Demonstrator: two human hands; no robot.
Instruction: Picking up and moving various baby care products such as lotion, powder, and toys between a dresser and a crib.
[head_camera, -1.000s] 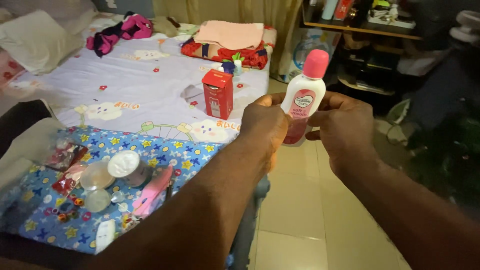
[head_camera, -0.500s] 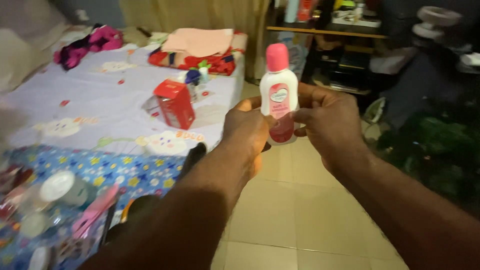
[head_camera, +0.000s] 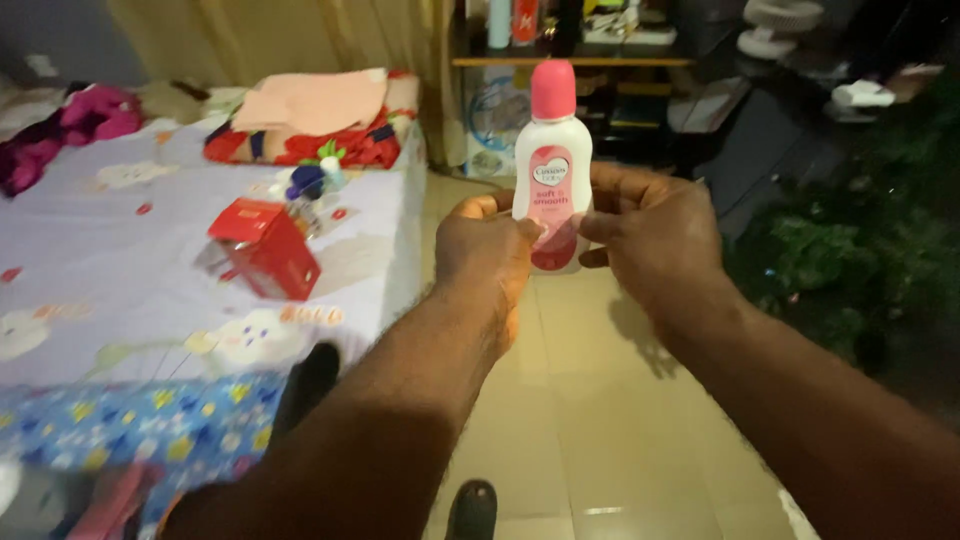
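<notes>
Both hands are pinching the bottle (head_camera: 552, 165) upright from either side, left hand (head_camera: 487, 255) and right hand (head_camera: 655, 235) gripping only its lower half. It is hanging over the floor (head_camera: 590, 400), right of the bed (head_camera: 150, 250). A loosening pinch could be letting it slip and drop.

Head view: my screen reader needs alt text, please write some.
Both hands, left and right, hold a white bottle with a pink cap upright over a tiled floor. Left of them, a bed carries a red box and folded cloth.
</notes>
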